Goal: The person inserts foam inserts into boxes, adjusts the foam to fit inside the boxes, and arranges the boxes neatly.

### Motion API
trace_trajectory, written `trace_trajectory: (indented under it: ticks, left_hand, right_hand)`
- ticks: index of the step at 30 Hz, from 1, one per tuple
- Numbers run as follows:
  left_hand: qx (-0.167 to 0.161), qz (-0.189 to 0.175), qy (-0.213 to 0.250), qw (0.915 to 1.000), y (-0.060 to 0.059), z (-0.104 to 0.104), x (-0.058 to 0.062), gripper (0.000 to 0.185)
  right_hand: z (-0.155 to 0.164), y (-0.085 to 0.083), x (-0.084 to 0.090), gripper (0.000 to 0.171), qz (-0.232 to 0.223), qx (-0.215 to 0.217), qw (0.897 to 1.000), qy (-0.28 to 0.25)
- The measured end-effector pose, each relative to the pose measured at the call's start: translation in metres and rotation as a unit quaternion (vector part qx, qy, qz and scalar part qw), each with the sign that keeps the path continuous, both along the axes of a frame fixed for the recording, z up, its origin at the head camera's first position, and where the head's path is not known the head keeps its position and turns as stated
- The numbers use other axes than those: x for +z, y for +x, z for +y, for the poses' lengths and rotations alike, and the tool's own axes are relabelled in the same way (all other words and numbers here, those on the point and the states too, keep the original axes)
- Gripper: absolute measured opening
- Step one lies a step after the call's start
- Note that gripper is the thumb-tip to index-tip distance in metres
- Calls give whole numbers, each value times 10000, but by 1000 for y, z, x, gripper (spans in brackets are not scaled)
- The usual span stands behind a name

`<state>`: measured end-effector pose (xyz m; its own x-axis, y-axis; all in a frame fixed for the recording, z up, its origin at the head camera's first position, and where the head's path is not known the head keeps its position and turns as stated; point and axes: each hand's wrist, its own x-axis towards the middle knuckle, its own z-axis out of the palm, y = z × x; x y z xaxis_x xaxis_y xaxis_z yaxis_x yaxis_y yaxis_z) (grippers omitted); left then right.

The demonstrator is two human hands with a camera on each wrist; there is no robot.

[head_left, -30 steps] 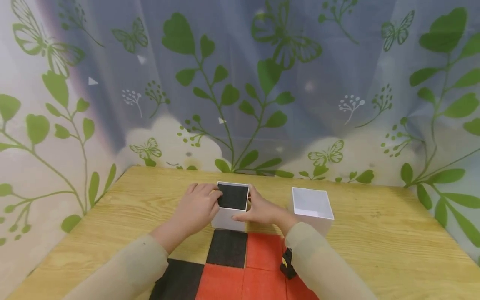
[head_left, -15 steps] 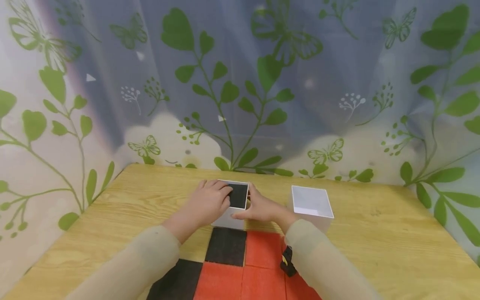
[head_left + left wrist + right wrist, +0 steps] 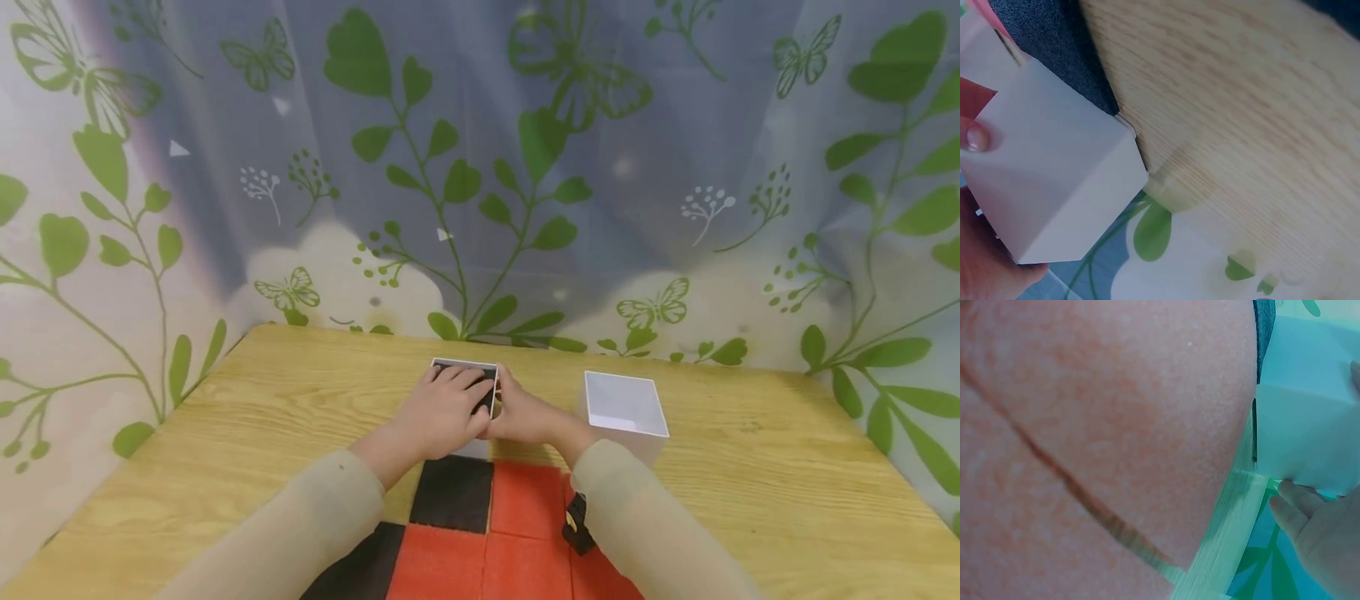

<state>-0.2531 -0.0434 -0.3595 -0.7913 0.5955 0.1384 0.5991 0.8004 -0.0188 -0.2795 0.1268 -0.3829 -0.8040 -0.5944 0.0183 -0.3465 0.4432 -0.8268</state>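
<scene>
A white open-topped box [image 3: 459,364] stands on the wooden table [image 3: 300,400], with a black foam square [image 3: 487,380] set in its top. My left hand [image 3: 444,410] lies flat over the box, its fingers pressing on the black square and hiding most of it. My right hand [image 3: 527,417] grips the box's right side. In the left wrist view the box's white wall [image 3: 1054,181] fills the left, with a fingertip [image 3: 974,136] on it. My own palm fills most of the right wrist view, beside the box wall [image 3: 1310,425].
A second, empty white box [image 3: 626,407] stands just right of my right hand. Red and black foam tiles lie in front of the boxes: a black tile [image 3: 453,493], a red tile [image 3: 528,500]. A leaf-patterned curtain [image 3: 480,167] closes off the back and sides.
My left hand has slid from the box's left side onto its top, covering the black square. The right hand has stayed on the box.
</scene>
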Motion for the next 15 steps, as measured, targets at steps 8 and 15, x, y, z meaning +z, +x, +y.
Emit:
trace_trajectory:
  ticks: [8, 15]
  left_hand:
    - [-19, -77, -7, 10000, 4, -5, 3, 49]
    - [-275, -101, -96, 9995, 19, -14, 6, 46]
  right_hand:
    - [-4, 3, 1, 82, -26, -209, 9998, 11]
    - [1, 8, 1, 116, -579, -617, 9952, 496]
